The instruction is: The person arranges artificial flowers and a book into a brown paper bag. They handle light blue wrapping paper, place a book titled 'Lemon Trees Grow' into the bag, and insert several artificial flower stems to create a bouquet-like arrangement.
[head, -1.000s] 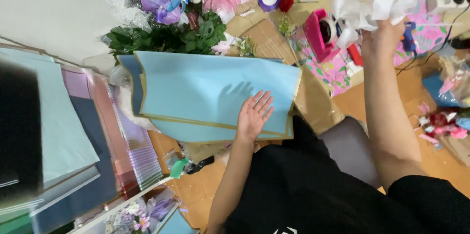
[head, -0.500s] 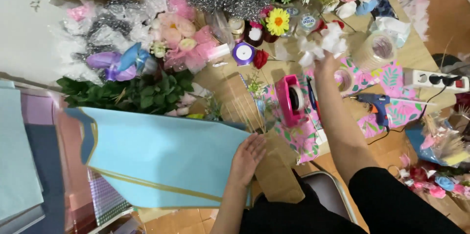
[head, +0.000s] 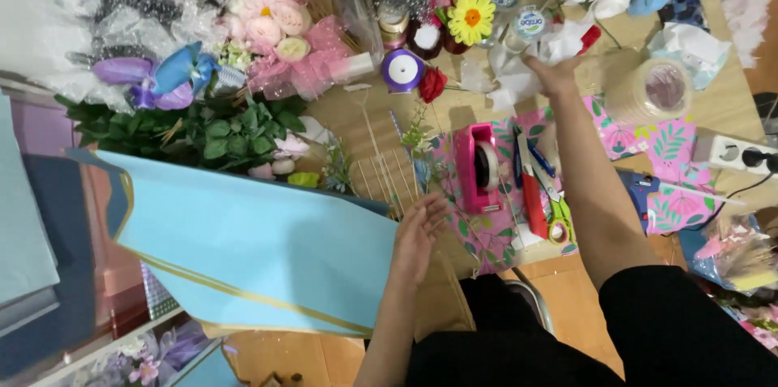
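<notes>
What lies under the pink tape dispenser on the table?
The pink tape dispenser sits on a pink leaf-patterned sheet spread over the wooden table. Whatever lies directly beneath its base is covered.

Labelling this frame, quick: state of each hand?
Left hand: open, fingers at the edge of the light blue wrapping sheet.
Right hand: closed, holding crumpled white paper.

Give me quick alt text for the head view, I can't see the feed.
A person's left hand rests at the edge of light blue wrapping sheets while the right hand grips crumpled white paper over a cluttered craft table. Between them sit a pink tape dispenser, scissors and artificial flowers.
</notes>
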